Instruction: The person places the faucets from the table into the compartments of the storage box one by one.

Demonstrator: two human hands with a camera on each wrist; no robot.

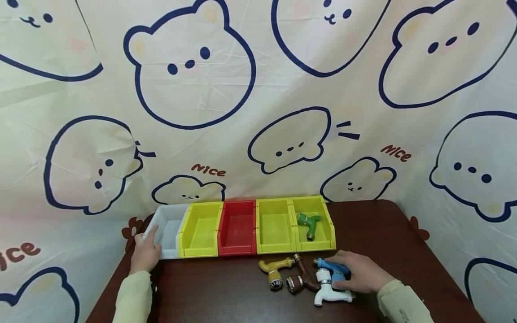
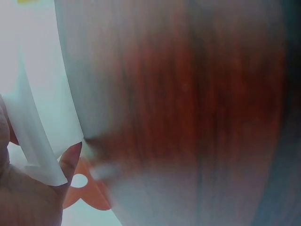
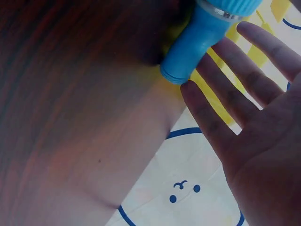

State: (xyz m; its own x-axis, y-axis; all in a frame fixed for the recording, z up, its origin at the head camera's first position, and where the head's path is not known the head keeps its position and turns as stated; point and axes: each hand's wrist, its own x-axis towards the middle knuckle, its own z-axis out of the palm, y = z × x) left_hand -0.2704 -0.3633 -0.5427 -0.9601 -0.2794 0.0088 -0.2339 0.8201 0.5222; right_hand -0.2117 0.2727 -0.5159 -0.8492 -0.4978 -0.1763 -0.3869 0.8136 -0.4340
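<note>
My left hand [image 1: 145,255] grips the near left corner of the white bin [image 1: 171,231]. The left wrist view shows the bin's wall [image 2: 35,117] between its digits. At the right, my right hand [image 1: 365,272] reaches over a blue faucet [image 1: 338,270], touching it. In the right wrist view its fingers [image 3: 230,94] stretch out nearly straight along the blue body. Just in front lies a white faucet [image 1: 329,294]. To the left are a brown faucet [image 1: 307,277] and a yellow faucet [image 1: 273,269], all close together on the table.
Joined in the row with the white bin are a yellow bin [image 1: 202,229], a red bin [image 1: 238,229] and two more yellow bins [image 1: 276,229]. A green faucet [image 1: 311,225] lies in the rightmost one. The dark wooden table [image 1: 214,291] meets a bear-patterned cloth [image 1: 194,98] behind.
</note>
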